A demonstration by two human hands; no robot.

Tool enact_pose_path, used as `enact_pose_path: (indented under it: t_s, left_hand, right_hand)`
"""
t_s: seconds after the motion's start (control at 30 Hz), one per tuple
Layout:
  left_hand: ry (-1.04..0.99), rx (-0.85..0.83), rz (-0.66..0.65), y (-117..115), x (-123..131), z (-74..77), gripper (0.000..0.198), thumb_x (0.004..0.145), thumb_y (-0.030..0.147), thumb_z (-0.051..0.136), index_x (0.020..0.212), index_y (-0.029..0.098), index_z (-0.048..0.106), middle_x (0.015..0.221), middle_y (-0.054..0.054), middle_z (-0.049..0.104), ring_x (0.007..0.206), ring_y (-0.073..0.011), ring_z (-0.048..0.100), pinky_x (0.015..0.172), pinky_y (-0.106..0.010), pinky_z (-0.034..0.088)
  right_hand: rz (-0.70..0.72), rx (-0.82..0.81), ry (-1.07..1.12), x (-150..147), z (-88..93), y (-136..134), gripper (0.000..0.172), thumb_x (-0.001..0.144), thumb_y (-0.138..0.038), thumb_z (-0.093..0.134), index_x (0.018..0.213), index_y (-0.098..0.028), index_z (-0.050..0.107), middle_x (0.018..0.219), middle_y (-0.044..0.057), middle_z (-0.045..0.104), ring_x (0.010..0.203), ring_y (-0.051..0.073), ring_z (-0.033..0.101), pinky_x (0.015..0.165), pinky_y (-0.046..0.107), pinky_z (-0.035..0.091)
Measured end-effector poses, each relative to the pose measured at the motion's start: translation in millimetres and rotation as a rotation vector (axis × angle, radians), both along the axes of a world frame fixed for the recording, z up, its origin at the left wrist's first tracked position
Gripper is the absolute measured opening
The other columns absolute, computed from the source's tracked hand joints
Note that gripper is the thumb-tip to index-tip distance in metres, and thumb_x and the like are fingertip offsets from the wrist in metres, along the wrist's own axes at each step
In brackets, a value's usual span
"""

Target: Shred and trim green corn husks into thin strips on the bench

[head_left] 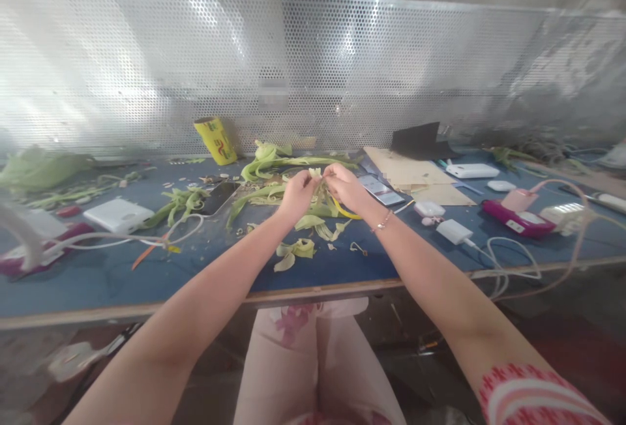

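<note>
Both my hands meet above the blue worktable. My left hand and my right hand are closed in a pinch on the same small bundle of pale green leaf strips, held just over the table. More green strips lie behind the hands, and loose cut pieces lie in front. A yellow band curves under my right hand. A thin bracelet sits on my right wrist.
A yellow tube leans against the perforated metal screen. A phone and cardboard sheet lie right of my hands. White chargers, cables, a pink device and a white box lie around.
</note>
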State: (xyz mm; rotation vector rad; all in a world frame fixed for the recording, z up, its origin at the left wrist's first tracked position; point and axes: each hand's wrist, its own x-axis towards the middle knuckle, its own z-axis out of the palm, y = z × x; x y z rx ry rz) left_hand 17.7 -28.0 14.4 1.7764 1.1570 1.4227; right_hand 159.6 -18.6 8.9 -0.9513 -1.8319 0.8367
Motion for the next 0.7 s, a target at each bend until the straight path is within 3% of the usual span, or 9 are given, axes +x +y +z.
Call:
enact_pose_path:
  t_s: [0.1, 0.27, 0.43, 0.7]
  left_hand:
    - [-0.023, 0.002, 0.006, 4.9, -1.1, -3.0, 0.016, 0.077, 0.021, 0.057, 0.063, 0.016, 0.051, 0.057, 0.004, 0.042, 0.055, -0.0085, 0.035, 0.054, -0.022, 0.027]
    - [-0.134, -0.050, -0.022, 17.0, -2.8, -14.4, 0.017, 0.078, 0.028, 0.057, 0.067, 0.018, 0.049, 0.057, 0.005, 0.040, 0.052, -0.0078, 0.035, 0.052, -0.021, 0.029]
    - [-0.109, -0.032, -0.009, 19.0, -1.9, -17.6, 0.020, 0.080, 0.028, 0.056, 0.067, 0.019, 0.044, 0.056, 0.005, 0.041, 0.055, -0.0087, 0.040, 0.053, -0.021, 0.033]
    - [0.039, 0.037, 0.036, 13.4, -1.5, -15.0, 0.019, 0.082, 0.027, 0.049, 0.067, 0.018, 0.042, 0.057, 0.005, 0.040, 0.054, -0.0087, 0.038, 0.052, -0.022, 0.030]
  right_hand:
    - [-0.136, 0.040, -0.011, -2.8, 0.2, -1.4, 0.009, 0.082, -0.029, 0.041, 0.088, -0.022, 0.040, 0.052, -0.009, 0.032, 0.046, 0.010, 0.032, 0.049, 0.024, 0.024]
    - [-0.235, 0.131, -0.146, -4.7, 5.9, -9.8, 0.007, 0.082, -0.028, 0.044, 0.084, -0.021, 0.043, 0.054, -0.006, 0.042, 0.050, 0.012, 0.040, 0.053, 0.026, 0.027]
    - [-0.285, 0.222, -0.225, -7.4, 8.7, -14.9, 0.011, 0.081, -0.028, 0.045, 0.073, -0.020, 0.043, 0.057, -0.002, 0.049, 0.056, 0.014, 0.046, 0.057, 0.027, 0.031]
    - [-0.207, 0.034, 0.038, -8.0, 2.3, -5.5, 0.010, 0.079, -0.027, 0.044, 0.074, -0.020, 0.048, 0.062, -0.002, 0.055, 0.059, 0.013, 0.053, 0.062, 0.027, 0.040]
